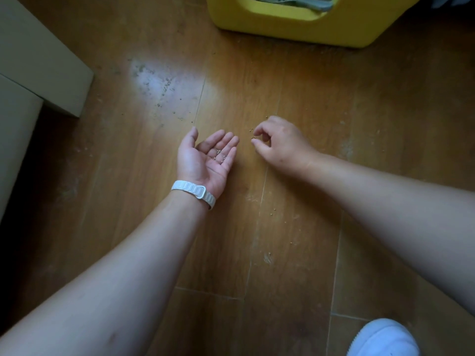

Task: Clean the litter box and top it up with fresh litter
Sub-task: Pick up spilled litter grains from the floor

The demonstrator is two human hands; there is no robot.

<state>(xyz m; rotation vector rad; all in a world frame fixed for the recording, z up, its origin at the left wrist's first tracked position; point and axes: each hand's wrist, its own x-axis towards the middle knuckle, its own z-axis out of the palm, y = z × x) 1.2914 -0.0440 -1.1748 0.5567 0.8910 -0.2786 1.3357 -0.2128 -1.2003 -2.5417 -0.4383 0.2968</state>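
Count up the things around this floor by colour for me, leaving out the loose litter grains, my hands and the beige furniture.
Yellow: 1, the yellow plastic litter box.
White: 2, the white strap wristband and the white shoe.
Grey: 1, the grey plastic scoop inside the box.
Total: 4.

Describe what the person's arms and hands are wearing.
No sleeves, gloves or rings show on either arm. The left hand has a white ribbed band with a smooth loop round its wrist. The right hand and its wrist wear nothing.
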